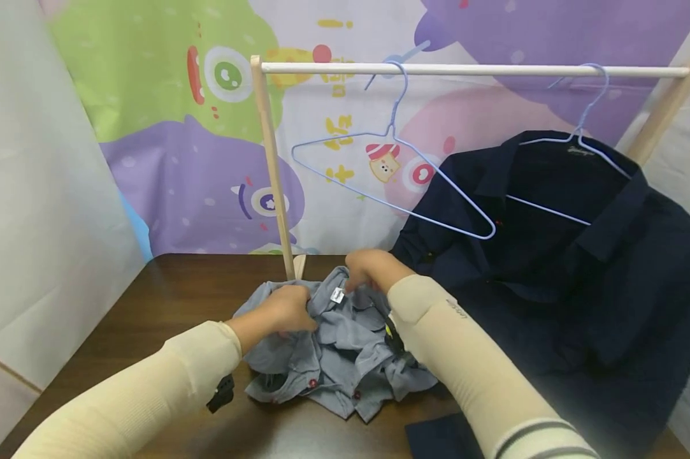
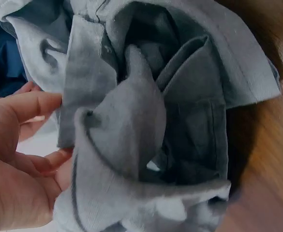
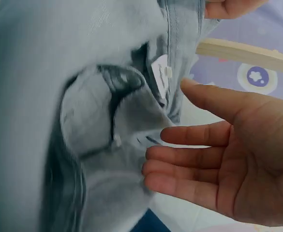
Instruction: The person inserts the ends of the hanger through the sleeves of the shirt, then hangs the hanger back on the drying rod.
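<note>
A crumpled grey shirt point(image 1: 350, 344) with red buttons lies on the table, a white label point(image 1: 337, 294) showing at its collar. At its left side, my left hand point(image 1: 290, 309) pinches the collar edge; in the left wrist view, thumb and fingers of the left hand point(image 2: 20, 159) meet the edge of the grey cloth point(image 2: 126, 130). My right hand point(image 1: 370, 268) is by the collar at the back. Seen from the right wrist, the right hand point(image 3: 238, 154) has its fingers extended beside the grey cloth point(image 3: 131, 111), fingertips at it and thumb apart.
A wooden rack point(image 1: 465, 69) stands behind the shirt. One bare blue hanger point(image 1: 393, 131) hangs on its bar. A dark navy shirt point(image 1: 551, 287) hangs on another hanger at the right, reaching down to the table point(image 1: 207, 287). A dark cloth piece point(image 1: 442, 437) lies at the front.
</note>
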A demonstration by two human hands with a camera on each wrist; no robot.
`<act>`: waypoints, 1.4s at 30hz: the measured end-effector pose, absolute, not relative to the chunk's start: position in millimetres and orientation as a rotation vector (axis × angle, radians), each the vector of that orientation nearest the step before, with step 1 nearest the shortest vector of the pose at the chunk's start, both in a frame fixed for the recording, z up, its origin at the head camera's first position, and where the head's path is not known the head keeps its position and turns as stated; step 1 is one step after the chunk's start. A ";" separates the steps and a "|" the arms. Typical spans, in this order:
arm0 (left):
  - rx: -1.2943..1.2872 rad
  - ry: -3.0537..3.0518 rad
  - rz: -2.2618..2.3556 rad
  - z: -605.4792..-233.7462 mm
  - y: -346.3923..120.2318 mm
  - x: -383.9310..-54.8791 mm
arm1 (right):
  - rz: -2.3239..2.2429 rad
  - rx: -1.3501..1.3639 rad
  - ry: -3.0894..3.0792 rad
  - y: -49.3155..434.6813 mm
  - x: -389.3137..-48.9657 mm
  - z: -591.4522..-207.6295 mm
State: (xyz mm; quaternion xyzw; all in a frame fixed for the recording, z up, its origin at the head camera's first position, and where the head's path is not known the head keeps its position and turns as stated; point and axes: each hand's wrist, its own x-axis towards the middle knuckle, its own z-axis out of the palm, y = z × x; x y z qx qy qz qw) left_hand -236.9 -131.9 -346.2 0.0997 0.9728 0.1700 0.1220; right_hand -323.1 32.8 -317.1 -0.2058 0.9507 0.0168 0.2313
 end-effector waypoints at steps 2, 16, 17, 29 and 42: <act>0.241 2.812 0.548 -347.7 -130.8 -239.1 | 0.021 -0.531 2.615 29.3 -323.3 -320.3; 0.103 2.816 0.770 -339.9 -133.9 -252.0 | 0.140 -0.494 2.556 21.2 -328.5 -330.6; 0.108 2.824 0.766 -339.0 -134.1 -252.4 | 0.136 -0.489 2.561 21.8 -328.9 -330.4; 0.019 2.890 0.900 -326.7 -141.1 -255.7 | -0.119 -0.421 2.645 43.8 -332.8 -307.4; 0.006 2.941 1.063 -315.9 -162.0 -255.7 | 0.040 -0.838 2.955 82.2 -311.2 -296.0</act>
